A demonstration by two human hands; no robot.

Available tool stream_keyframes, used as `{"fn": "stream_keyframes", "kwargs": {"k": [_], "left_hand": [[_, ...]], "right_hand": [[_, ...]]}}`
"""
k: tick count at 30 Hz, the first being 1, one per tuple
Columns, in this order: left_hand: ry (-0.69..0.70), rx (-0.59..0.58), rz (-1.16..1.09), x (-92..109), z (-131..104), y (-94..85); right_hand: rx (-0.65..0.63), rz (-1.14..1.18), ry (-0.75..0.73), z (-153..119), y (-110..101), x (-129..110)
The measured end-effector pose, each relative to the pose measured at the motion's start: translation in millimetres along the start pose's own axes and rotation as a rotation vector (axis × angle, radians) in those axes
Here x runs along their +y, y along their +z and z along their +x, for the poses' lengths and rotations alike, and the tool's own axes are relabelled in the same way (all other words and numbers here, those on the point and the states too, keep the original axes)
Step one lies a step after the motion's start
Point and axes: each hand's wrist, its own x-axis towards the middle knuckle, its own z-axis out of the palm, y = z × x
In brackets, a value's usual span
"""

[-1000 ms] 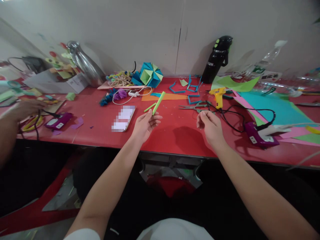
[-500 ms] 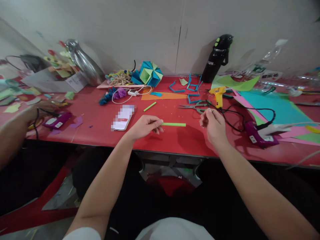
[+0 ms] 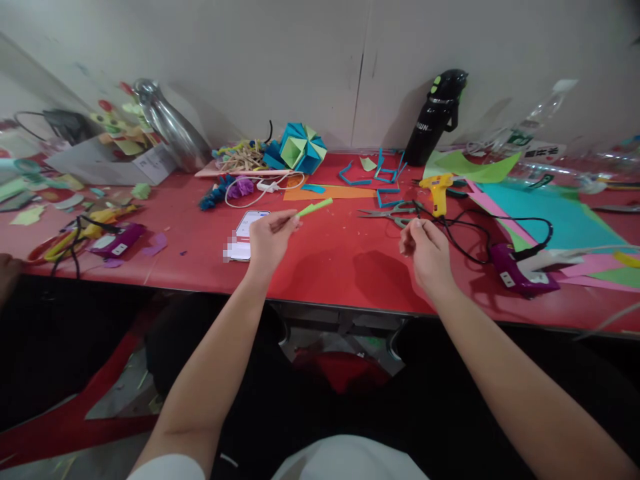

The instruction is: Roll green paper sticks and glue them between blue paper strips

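Note:
My left hand is closed in a pinch on one end of a light green paper strip. The strip points right and slightly up, above the red tabletop, beside the lower edge of an orange paper piece. Under and behind this hand lies a phone, partly covered. My right hand is closed, thumb against curled fingers; whether anything sits between them I cannot make out. Just past it are scissors and a yellow glue gun. A second green strip cannot be told apart clearly near my left fingertips.
Blue folded strips and a blue-green paper ball stand at the back. A black bottle leans against the wall. On the right, a purple power socket trails cables. A co-worker's hand shows at far left.
My left hand has moved up and left with the green strip, to where the other green strip lay. My right hand stays put. The co-worker's hand has drawn back leftward.

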Motion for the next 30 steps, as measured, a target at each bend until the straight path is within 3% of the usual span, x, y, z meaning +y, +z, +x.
{"fn": "stream_keyframes", "kwargs": {"k": [4,11,19,24,30], "left_hand": [[-0.102,0.042,-0.233,2.2,2.3,0.1],[-0.303,-0.106,-0.429,6.2,-0.1,4.6],[-0.299,-0.238,-0.391,5.9,-7.8,11.7],[-0.310,-0.251,-0.364,10.5,-10.5,14.9],[-0.304,-0.296,-0.370,8.3,-13.7,15.4]], "right_hand": [[-0.015,-0.022,-0.003,-0.8,0.4,0.4],[-0.023,-0.068,0.008,-2.5,0.9,0.4],[-0.020,-0.056,0.013,-3.5,0.9,4.2],[-0.075,-0.230,-0.012,-6.2,-1.0,1.4],[-0.048,-0.293,-0.077,-4.1,-2.5,3.1]]}}
